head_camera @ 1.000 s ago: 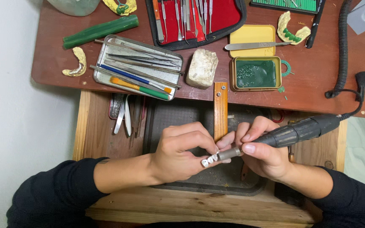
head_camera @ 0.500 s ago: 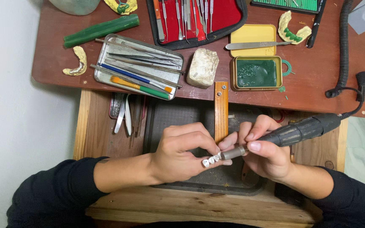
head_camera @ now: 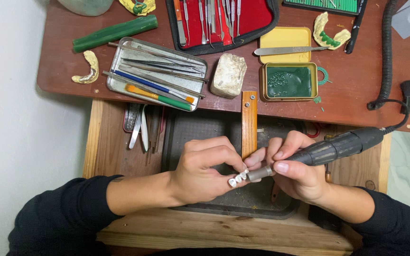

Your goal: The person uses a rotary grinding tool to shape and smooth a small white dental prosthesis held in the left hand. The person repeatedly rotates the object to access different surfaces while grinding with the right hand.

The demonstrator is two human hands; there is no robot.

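White dental piece (head_camera: 237, 179) — a short row of teeth — pinched in the fingertips of the left hand (head_camera: 204, 170), over the dark tray (head_camera: 224, 206) in the open wooden drawer. The right hand (head_camera: 294, 171) is closed around a black handpiece (head_camera: 330, 149), its metal tip touching the piece. Beyond, on the brown desk (head_camera: 357, 90) — a metal tool tin (head_camera: 155, 73), a green wax tin (head_camera: 289, 81), a red instrument case (head_camera: 224, 19).
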